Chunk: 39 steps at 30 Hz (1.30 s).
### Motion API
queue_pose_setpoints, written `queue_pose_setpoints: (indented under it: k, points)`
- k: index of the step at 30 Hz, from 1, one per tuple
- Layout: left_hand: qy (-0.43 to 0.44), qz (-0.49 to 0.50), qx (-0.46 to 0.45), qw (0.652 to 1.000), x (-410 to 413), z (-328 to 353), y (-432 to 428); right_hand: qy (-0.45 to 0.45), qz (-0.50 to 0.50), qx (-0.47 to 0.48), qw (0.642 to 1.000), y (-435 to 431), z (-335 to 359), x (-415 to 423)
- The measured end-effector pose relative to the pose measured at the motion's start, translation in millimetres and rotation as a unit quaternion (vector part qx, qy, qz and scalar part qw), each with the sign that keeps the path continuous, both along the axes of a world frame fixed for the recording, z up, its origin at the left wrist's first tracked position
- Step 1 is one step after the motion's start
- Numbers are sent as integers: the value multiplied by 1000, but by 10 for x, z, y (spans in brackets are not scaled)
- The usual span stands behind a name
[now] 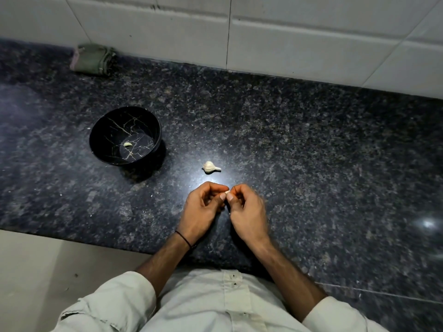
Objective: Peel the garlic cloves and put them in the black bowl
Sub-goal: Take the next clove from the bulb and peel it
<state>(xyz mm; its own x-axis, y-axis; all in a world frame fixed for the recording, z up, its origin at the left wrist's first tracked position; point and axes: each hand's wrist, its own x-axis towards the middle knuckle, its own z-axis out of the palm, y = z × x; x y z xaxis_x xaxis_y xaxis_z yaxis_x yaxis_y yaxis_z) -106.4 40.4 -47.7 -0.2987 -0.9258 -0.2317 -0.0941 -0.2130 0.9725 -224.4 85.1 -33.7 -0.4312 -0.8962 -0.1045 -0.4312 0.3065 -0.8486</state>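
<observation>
Counter: dark speckled granite countertop (287, 140), polished, with a bright glare patch near the middle.
Bowl: round black bowl (125, 135) with thin gold crack-like veins, standing left of the hands; one peeled clove (127, 144), pale and curved, lies inside.
Bulb: small white garlic bulb (211, 167), ribbed and papery, lying on its side between bowl and hands.
Held clove: garlic clove (226, 192), pale, pinched between the fingertips of both hands.
Left hand (203, 207): fingers curled, thumb tip on the clove.
Right hand (247, 207): fingers curled, thumb tip against the clove.
Cloth: folded green cloth (94, 59) by the white tiled wall (311, 39).
</observation>
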Motion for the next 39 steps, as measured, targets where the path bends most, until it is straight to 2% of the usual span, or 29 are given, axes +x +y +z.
queue_pose_setpoints:
  k: [6, 11, 24, 30, 39]
  points:
    - [19, 21, 21, 999, -8, 19, -11, 19, 54, -37, 998, 126, -1, -80]
    - [22, 13, 12, 1000, 0, 24, 1, 26, 78, -30, 996, 162, 33, -145]
    - [-18, -21, -33, 999, 24, 37, 31, 67, 60, -31, 995, 49, 79, -149]
    - [-35, -24, -44, 998, 40, 7, 17, 66, 97, -30, 993, 10, 133, -209]
    - [-24, -10, -26, 999, 30, 23, -3, 130, 156, -38, 978, -59, 82, -256]
